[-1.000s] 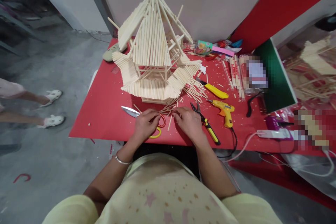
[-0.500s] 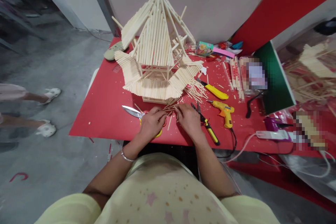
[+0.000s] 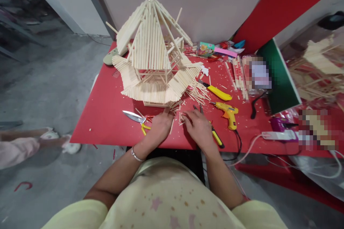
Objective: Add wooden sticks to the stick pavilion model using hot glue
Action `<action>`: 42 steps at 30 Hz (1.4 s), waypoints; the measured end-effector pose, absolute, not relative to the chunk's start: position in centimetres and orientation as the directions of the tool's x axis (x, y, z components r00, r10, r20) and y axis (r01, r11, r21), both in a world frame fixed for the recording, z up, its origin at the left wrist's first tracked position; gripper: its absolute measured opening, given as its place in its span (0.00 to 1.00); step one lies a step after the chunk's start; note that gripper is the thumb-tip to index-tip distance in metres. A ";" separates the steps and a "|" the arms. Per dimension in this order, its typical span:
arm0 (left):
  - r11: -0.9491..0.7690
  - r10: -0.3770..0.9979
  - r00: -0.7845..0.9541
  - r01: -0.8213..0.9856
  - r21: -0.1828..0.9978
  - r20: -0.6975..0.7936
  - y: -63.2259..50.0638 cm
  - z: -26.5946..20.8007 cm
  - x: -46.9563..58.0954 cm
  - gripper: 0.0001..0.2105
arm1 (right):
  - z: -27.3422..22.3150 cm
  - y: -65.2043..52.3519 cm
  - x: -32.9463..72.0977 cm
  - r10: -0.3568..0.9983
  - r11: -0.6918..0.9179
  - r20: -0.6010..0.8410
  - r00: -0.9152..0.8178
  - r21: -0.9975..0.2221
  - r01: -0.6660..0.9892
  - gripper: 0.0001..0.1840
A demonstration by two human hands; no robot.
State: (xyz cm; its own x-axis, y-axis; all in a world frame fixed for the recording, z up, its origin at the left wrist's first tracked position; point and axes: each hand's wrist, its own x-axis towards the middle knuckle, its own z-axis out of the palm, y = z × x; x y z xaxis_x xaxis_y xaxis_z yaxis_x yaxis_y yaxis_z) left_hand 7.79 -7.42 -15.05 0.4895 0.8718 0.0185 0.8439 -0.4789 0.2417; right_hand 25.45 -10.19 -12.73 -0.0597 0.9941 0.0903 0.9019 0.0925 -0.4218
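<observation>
Looking down from head height, a red tabletop (image 3: 107, 114) is seen against a pale wall, with grey concrete floor to its left. Taken as the landmark is a tall pagoda-shaped model of pale wooden sticks (image 3: 152, 57), standing at the table's middle. Just in front of the model and to its left lie steel scissors with red and yellow handles (image 3: 137, 118). To the model's right lie a yellow utility knife (image 3: 219, 93), a yellow glue gun (image 3: 228, 112) and yellow-handled pliers (image 3: 212, 130), the pliers partly hidden by the right hand (image 3: 197, 127). Short loose pale sticks (image 3: 200, 93) are scattered at the model's front right foot. The left hand (image 3: 159, 127) rests palm down, fingers loosely curled, fingertips touching sticks at the model's base. The right hand's fingers are pinched on small sticks just beside it.
</observation>
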 end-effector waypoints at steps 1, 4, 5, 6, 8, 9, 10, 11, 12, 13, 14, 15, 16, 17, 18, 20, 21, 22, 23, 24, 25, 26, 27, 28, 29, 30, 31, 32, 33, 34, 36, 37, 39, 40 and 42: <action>-0.480 0.873 0.486 0.842 0.246 0.040 -7.5 -15.3 7.8 0.13 | -12.7 -10.8 25.8 0.994 0.085 0.099 -0.047 -0.432 0.898 0.18; -0.477 0.878 0.466 0.832 0.284 0.110 -7.8 -16.0 7.6 0.14 | -12.8 -12.6 27.0 0.994 0.045 0.108 0.004 -0.448 0.893 0.18; -0.466 0.884 0.450 0.830 0.308 0.124 -7.9 -16.2 7.5 0.13 | -12.8 -13.2 27.5 0.994 0.031 0.107 0.019 -0.444 0.895 0.18; -0.448 0.893 0.429 0.828 0.336 0.133 -7.9 -16.4 7.4 0.13 | -12.9 -13.8 27.8 0.994 0.020 0.109 0.031 -0.434 0.901 0.18; -0.403 0.914 0.382 0.825 0.395 0.135 -7.8 -16.7 7.1 0.13 | -13.0 -14.7 28.5 0.990 0.003 0.129 0.051 -0.392 0.920 0.20; -0.383 0.923 0.361 0.824 0.418 0.133 -7.8 -16.8 7.0 0.13 | -13.0 -15.2 28.7 0.988 -0.006 0.143 0.061 -0.356 0.934 0.22; -0.372 0.927 0.352 0.820 0.434 0.129 -7.7 -16.8 6.8 0.13 | -13.0 -15.5 28.9 0.986 -0.018 0.151 0.068 -0.312 0.950 0.25; -0.372 0.927 0.355 0.815 0.444 0.123 -7.6 -16.8 6.7 0.13 | -13.0 -15.9 29.1 0.986 -0.033 0.151 0.075 -0.263 0.964 0.29; -0.377 0.924 0.365 0.810 0.450 0.117 -7.5 -16.8 6.5 0.13 | -13.0 -16.3 29.2 0.987 -0.050 0.137 0.081 -0.215 0.975 0.34; -0.382 0.921 0.374 0.805 0.453 0.112 -7.4 -16.8 6.4 0.13 | -13.1 -16.7 29.2 0.991 -0.068 0.107 0.087 -0.171 0.983 0.38; -0.385 0.919 0.380 0.800 0.460 0.108 -7.3 -16.7 6.3 0.13 | -13.1 -17.0 29.2 0.993 -0.084 0.065 0.094 -0.135 0.987 0.42; -0.383 0.919 0.379 0.794 0.472 0.107 -7.2 -16.7 6.3 0.13 | -13.1 -17.3 29.2 0.995 -0.100 0.020 0.102 -0.107 0.989 0.45; -0.373 0.923 0.369 0.787 0.491 0.110 -7.1 -16.7 6.3 0.13 | -13.1 -17.6 29.2 0.994 -0.113 -0.023 0.111 -0.085 0.990 0.47; -0.361 0.928 0.354 0.776 0.518 0.116 -7.0 -16.7 6.3 0.13 | -13.1 -17.9 29.2 0.991 -0.125 -0.059 0.121 -0.067 0.990 0.49; -0.352 0.931 0.344 0.756 0.552 0.124 -6.9 -16.7 6.3 0.12 | -13.1 -18.0 29.2 0.988 -0.134 -0.087 0.130 -0.053 0.989 0.50; -0.343 0.934 0.326 0.699 0.628 0.147 -6.7 -16.7 6.4 0.12 | -13.0 -18.2 29.4 0.983 -0.147 -0.121 0.141 -0.039 0.988 0.51; -0.335 0.937 0.311 0.670 0.663 0.159 -6.7 -16.7 6.4 0.12 | -13.0 -18.2 29.5 0.981 -0.150 -0.131 0.143 -0.041 0.988 0.50; -0.324 0.941 0.292 0.645 0.692 0.169 -6.7 -16.6 6.4 0.12 | -13.0 -18.2 29.6 0.980 -0.149 -0.137 0.142 -0.049 0.988 0.49; -0.309 0.948 0.268 0.627 0.715 0.174 -6.8 -16.6 6.4 0.12 | -13.1 -18.1 29.8 0.981 -0.147 -0.140 0.137 -0.062 0.987 0.48; -0.290 0.954 0.244 0.617 0.732 0.173 -6.9 -16.5 6.4 0.12 | -13.2 -17.9 30.0 0.981 -0.146 -0.137 0.134 -0.078 0.986 0.47; -0.272 0.960 0.223 0.611 0.743 0.169 -7.1 -16.5 6.4 0.12 | -13.3 -17.8 30.2 0.982 -0.149 -0.130 0.135 -0.097 0.984 0.47; -0.258 0.964 0.207 0.606 0.752 0.164 -7.3 -16.4 6.4 0.12 | -13.4 -17.6 30.4 0.982 -0.158 -0.119 0.143 -0.121 0.980 0.47; -0.245 0.968 0.193 0.600 0.762 0.160 -7.6 -16.4 6.3 0.12 | -13.6 -17.4 30.7 0.981 -0.175 -0.110 0.160 -0.153 0.973 0.48; -0.231 0.972 0.179 0.588 0.775 0.154 -7.8 -16.4 6.3 0.11 | -13.8 -17.3 31.0 0.977 -0.202 -0.108 0.183 -0.197 0.959 0.49; -0.209 0.977 0.163 0.565 0.798 0.141 -8.0 -16.4 6.4 0.10 | -13.9 -17.3 31.4 0.969 -0.241 -0.120 0.216 -0.257 0.936 0.51; -0.174 0.983 0.144 0.523 0.834 0.115 -8.1 -16.4 6.4 0.10 | -14.0 -17.3 31.8 0.957 -0.287 -0.148 0.251 -0.335 0.897 0.51; -0.125 0.989 0.127 0.457 0.880 0.074 -8.2 -16.4 6.4 0.09 | -14.0 -17.4 32.2 0.942 -0.332 -0.190 0.275 -0.438 0.835 0.51; -0.063 0.993 0.118 0.372 0.926 0.020 -8.3 -16.5 6.4 0.09 | -14.0 -17.6 32.7 0.929 -0.369 -0.236 0.284 -0.561 0.741 0.50; 0.005 0.992 0.118 0.275 0.961 -0.039 -8.4 -16.5 6.5 0.10 | -13.9 -17.8 33.0 0.920 -0.392 -0.280 0.275 -0.689 0.610 0.49; 0.069 0.988 0.124 0.179 0.981 -0.092 -8.4 -16.5 6.6 0.11 | -13.7 -18.2 33.3 0.916 -0.396 -0.318 0.243 -0.802 0.446 0.46; 0.166 0.975 0.144 0.023 0.986 -0.167 -8.3 -16.4 6.9 0.13 | -13.1 -18.8 33.4 0.927 -0.362 -0.347 0.142 -0.926 0.104 0.43; 0.198 0.969 0.157 -0.033 0.980 -0.191 -8.3 -16.2 7.0 0.14 | -12.8 -19.1 33.2 0.935 -0.342 -0.344 0.087 -0.939 -0.031 0.44; 0.240 0.958 0.184 -0.095 0.966 -0.220 -8.4 -16.0 7.4 0.15 | -12.2 -19.4 32.3 0.945 -0.324 -0.326 -0.026 -0.924 -0.205 0.51; 0.247 0.953 0.202 -0.098 0.964 -0.224 -8.4 -15.9 7.6 0.15 | -12.0 -19.5 31.7 0.945 -0.326 -0.317 -0.076 -0.910 -0.258 0.52; 0.228 0.949 0.233 -0.047 0.972 -0.212 -8.5 -15.6 7.9 0.15 | -12.0 -19.5 30.4 0.932 -0.362 -0.323 -0.167 -0.871 -0.332 0.47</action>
